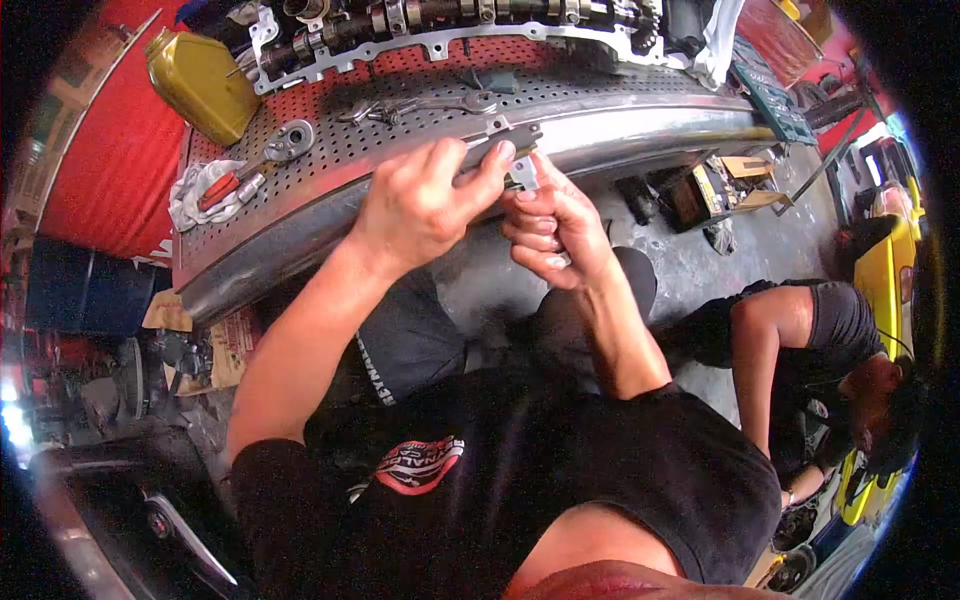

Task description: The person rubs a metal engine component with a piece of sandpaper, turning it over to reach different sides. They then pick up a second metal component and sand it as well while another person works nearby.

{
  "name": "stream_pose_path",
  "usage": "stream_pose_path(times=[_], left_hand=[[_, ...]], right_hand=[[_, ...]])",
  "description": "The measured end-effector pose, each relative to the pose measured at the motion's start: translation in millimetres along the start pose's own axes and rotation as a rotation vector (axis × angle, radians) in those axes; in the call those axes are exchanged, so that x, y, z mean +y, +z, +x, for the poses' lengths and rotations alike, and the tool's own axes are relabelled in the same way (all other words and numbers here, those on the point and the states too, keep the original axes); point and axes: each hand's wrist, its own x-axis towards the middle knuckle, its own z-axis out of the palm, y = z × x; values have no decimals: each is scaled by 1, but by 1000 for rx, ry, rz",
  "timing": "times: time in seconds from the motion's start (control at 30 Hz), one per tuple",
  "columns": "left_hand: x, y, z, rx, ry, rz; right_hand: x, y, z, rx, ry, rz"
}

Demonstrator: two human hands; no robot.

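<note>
Both of my hands meet above the front edge of a perforated metal bench (330,165). Pinched in my left hand (425,200) is a dark, narrow metal part (515,138) with small light tabs. My right hand (560,222) is just to its right, fingers curled around a small light metal plate (523,174) that touches or lies against the underside of the dark part. Whether the two pieces are joined cannot be made out. Behind my hands, several wrenches (420,106) lie on the bench.
An engine cylinder head (440,45) spans the bench's back. A yellow-brown jug (205,88), a ratchet (288,142) and a red-handled tool (219,190) on a rag are at the left. Another person (810,340) bends down at the right, near an open box (712,190) on the floor.
</note>
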Motion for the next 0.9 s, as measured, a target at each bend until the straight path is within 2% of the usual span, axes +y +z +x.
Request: stream_pose_path(times=[0.1, 0.13, 0.17, 0.23, 0.27, 0.3, 0.4, 0.43, 0.6, 0.7, 0.73, 0.83, 0.87, 0.9], left_hand=[[-4, -1, 8, 136, 141, 209], [-4, 7, 3, 207, 115, 156], [4, 6, 0, 247, -3, 103], [12, 0, 7, 532, -237, 38], [13, -4, 6, 539, -385, -176], [13, -9, 4, 401, -478, -319], [10, -20, 5, 2, -525, -612], [9, -14, 3, 18, -476, -644], [11, -22, 2, -176, -1027, -1379], [13, -20, -9, -115, -1044, -1632], [16, -18, -11, -80, -1051, -1524], [1, 5, -14, -10, -197, -264], [-4, 1, -12, -30, -26, -38], [-7, -3, -6, -5, 23, 30]], right_hand=[[6, 11, -5, -40, -15, 136], [7, 13, -6, -70, -20, 173], [5, 13, -3, -114, -34, 203], [5, -2, 0, -138, -26, 238], [4, -8, 0, -132, -26, 232], [4, -12, 1, -124, -19, 224], [-1, -15, 7, -169, 8, 188], [-2, -17, 8, -192, 32, 186], [-3, -21, 4, -206, -1, 30], [-4, -10, 1, -144, 14, -88], [-2, -7, 3, -109, 9, -102], [6, -11, 5, -89, 48, 39], [9, -7, 4, -58, 48, 53], [10, -3, 4, -34, 44, 64]])
